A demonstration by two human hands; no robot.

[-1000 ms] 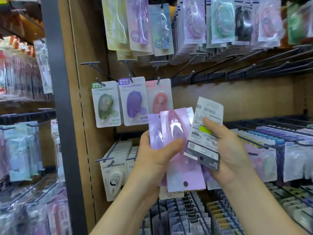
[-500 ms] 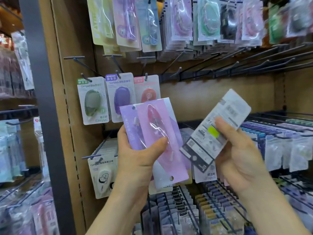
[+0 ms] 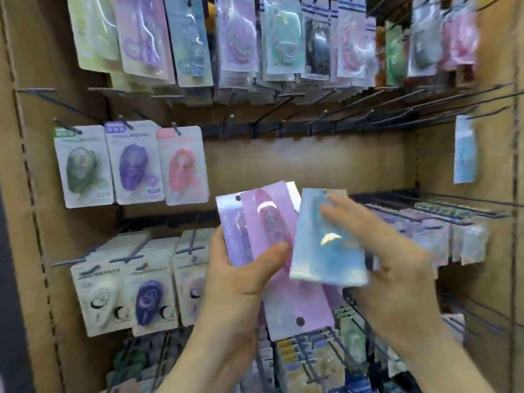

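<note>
We've got the fanned packs [image 3: 272, 236] in our left grip [image 3: 243, 273]. Single pack [image 3: 326, 245] in right grip [image 3: 397, 265] sits just right, overlapping in front. Behind, upper left: three hung packs [image 3: 133, 163]; lower packs [image 3: 124, 293] below them; top row [image 3: 283, 38] above.

A pink blister packet [image 3: 272, 236] holding a reddish dispenser stands tilted, hang-hole down, fanned over a lilac packet [image 3: 231, 222] in the left hand [image 3: 241, 279]. A blurred pale blue packet [image 3: 326, 239], probably the same kind, overlaps its right edge, held by the right hand [image 3: 397, 268].
</note>
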